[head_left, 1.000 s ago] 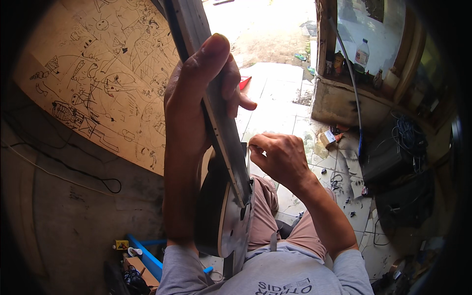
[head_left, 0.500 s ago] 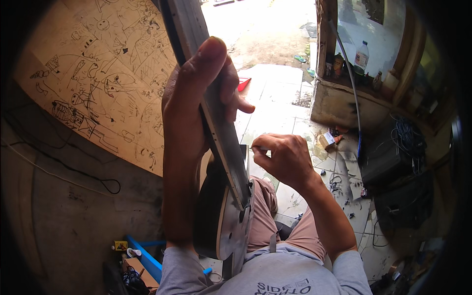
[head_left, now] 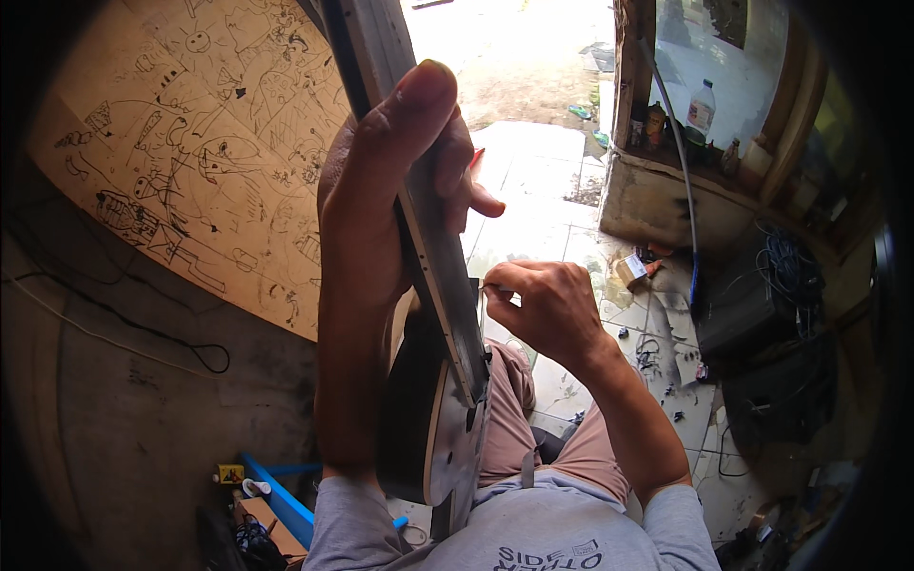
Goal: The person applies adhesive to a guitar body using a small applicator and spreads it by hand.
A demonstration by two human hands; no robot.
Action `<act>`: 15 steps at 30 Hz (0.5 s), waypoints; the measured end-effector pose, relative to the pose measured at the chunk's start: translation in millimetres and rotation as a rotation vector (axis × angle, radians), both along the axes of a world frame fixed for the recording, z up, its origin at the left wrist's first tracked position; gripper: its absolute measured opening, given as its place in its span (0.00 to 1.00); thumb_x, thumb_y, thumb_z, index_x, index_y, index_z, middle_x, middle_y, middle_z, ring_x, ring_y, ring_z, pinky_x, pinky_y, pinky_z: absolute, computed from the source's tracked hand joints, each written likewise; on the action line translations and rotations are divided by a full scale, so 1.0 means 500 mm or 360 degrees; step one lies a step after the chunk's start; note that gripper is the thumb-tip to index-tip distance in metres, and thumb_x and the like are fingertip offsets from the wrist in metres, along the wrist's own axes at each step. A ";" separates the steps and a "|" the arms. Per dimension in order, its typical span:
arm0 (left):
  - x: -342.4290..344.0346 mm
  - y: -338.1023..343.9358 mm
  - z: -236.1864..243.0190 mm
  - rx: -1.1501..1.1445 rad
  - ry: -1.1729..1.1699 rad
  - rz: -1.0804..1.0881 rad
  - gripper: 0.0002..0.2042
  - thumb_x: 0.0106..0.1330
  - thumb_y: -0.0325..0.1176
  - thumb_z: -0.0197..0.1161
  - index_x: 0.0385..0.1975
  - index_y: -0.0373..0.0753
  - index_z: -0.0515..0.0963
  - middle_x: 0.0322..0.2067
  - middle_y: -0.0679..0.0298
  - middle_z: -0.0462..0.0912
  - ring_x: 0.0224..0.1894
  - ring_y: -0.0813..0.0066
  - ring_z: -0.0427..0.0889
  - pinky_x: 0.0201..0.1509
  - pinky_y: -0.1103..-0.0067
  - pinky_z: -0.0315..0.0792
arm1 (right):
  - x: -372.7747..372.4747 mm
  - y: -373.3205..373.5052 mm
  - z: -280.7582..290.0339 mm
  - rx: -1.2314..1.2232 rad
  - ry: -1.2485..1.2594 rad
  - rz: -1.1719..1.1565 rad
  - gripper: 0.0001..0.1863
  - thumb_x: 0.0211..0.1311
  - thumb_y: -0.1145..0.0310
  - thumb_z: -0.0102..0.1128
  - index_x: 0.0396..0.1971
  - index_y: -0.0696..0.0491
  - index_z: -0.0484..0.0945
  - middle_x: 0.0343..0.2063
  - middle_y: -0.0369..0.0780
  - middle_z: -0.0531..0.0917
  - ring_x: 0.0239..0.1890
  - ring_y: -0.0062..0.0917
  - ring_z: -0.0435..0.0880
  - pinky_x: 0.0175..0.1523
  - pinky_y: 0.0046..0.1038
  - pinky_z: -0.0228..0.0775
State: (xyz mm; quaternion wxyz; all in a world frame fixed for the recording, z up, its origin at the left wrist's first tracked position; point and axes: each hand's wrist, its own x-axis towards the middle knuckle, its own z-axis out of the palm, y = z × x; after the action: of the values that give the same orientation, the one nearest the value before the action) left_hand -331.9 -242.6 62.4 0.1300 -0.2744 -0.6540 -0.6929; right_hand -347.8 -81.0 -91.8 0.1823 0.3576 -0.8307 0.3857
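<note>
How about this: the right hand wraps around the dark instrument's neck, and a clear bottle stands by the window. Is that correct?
Not quite: the head view shows the left hand wrapped around the neck of the dark instrument. The clear bottle does stand by the window.

overexposed, glaring doorway (head_left: 509, 62) — shadowed left wall (head_left: 143, 419) — black fisheye rim

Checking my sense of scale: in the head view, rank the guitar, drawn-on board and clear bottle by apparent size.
1. Drawn-on board
2. Guitar, in the left hand; nearness enlarges it
3. Clear bottle
</note>
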 end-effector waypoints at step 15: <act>0.000 -0.008 -0.002 0.0001 0.0010 -0.0030 0.24 0.82 0.56 0.50 0.48 0.36 0.74 0.22 0.65 0.71 0.18 0.78 0.75 0.36 0.70 0.86 | -0.004 -0.013 -0.003 -0.0032 0.0130 -0.0043 0.08 0.61 0.69 0.65 0.22 0.53 0.82 0.20 0.41 0.84 0.21 0.36 0.86 0.30 0.39 0.78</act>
State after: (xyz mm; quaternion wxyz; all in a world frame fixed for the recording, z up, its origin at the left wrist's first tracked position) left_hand -332.0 -246.5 61.4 0.1256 -0.2828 -0.6508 -0.6934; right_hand -349.6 -87.6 -93.2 0.2249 0.3601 -0.8233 0.3767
